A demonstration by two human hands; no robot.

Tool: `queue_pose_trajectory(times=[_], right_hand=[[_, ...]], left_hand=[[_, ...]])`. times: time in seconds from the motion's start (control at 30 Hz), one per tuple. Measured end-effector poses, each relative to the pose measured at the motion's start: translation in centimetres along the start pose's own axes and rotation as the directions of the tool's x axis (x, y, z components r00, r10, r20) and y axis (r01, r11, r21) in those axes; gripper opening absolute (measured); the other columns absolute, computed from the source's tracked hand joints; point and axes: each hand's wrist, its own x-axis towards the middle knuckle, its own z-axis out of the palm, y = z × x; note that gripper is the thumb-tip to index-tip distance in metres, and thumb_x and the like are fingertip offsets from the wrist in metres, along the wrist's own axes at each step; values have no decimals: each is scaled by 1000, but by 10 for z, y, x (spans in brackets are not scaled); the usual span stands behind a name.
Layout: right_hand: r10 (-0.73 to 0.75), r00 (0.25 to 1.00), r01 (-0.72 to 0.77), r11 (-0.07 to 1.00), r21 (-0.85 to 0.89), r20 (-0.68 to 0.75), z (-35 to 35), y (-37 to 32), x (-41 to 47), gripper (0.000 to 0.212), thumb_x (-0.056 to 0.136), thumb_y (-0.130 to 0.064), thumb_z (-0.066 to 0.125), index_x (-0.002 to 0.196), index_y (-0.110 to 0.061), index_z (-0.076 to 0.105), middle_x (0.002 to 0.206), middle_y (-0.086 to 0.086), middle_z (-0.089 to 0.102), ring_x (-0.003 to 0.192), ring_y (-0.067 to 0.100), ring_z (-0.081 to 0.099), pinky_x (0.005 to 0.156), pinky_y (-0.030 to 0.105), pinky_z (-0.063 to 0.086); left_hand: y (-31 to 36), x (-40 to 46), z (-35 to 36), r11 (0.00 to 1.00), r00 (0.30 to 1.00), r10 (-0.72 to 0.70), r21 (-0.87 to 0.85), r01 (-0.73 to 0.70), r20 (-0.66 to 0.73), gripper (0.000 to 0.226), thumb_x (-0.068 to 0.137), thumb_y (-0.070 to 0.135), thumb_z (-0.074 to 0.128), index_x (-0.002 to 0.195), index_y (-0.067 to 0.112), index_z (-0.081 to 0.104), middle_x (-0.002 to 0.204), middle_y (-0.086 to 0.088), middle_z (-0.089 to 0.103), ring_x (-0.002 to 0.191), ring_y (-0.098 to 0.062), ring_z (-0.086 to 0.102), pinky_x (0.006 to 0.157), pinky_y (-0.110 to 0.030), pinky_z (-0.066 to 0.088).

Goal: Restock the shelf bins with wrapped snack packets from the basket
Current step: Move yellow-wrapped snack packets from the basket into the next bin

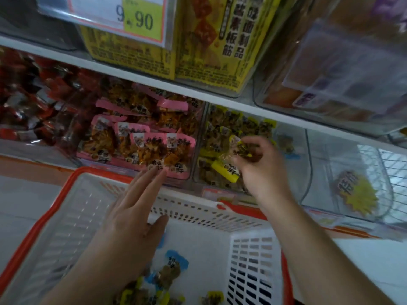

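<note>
Hands: two, left hand (pixel 132 219) and right hand (pixel 257 166). Basket (pixel 72 208): one, white with orange rim. Price card (pixel 123 16): one. Yellow boxes (pixel 193 40) on upper shelf: two. Clear bins in lower row: four visible. Packets inside bins and basket: too many and too blurred to count.

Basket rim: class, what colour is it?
Orange-red, on the white basket; seen in the head view.

I see white slotted basket (pixel 198 214) with orange-red rim; above it, pink-edged packets (pixel 141 144); right of those, yellow-edged packets (pixel 222 170); blue-edged packet (pixel 174 267) inside basket; yellow-green price tag (pixel 143 18).
</note>
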Motion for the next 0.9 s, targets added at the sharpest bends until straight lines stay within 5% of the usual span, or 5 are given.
queue_pose_trajectory(times=[0.27, 0.47, 0.67, 0.8, 0.9], right_hand=[[48, 961, 25, 965, -261, 272, 40, 6, 38, 32, 87, -29, 89, 112, -26, 68, 96, -16, 62, 80, -3, 58, 47, 9, 39], [-133, 963, 224, 876, -427, 233, 55, 6, 45, 24, 88, -34, 86, 101, -29, 66, 117, 1, 68, 97, 21, 67, 71, 28, 46], [-97, 967, 195, 875, -443, 235, 53, 12, 44, 58, 96, -48, 75, 145, -22, 57, 145, 6, 57, 126, 28, 61, 92, 33, 50], [-189, 980, 199, 906, -374, 63, 27, -3, 6, 44, 99, -45, 69, 134, -23, 54, 113, -3, 63, 94, 12, 63, 70, 24, 44], [-289, 942, 323, 919, -225, 172, 11, -15, -60, 25, 99, -35, 69, 118, -27, 54, 90, -9, 59, 75, 10, 59, 61, 28, 47]], left_hand=[[-8, 4, 0, 992, 997, -49, 118, 42, 57, 85, 97, 32, 65, 164, 41, 12, 161, 41, -17, 149, 15, -19, 125, -27, 5], [-7, 3, -1, 989, 997, -54, 144, 45, 57, 83, 100, 37, 60, 164, 43, 6, 161, 38, -22, 141, 19, -29, 122, -20, -2], [-9, 6, -3, 998, 1000, -13, 67, 12, 10, 73, 97, 27, 66, 160, 39, 30, 166, 34, 2, 155, 5, 0, 129, -34, 18], [-2, 10, -18, 1000, 990, -11, -18, 8, -139, 45, 95, 16, 68, 138, 29, 61, 153, 24, 41, 140, -3, 42, 112, -24, 40], [-3, 4, -40, 998, 973, -56, 29, 64, -223, 32, 97, 13, 65, 127, 24, 67, 130, 16, 54, 115, -1, 48, 97, -18, 37]])
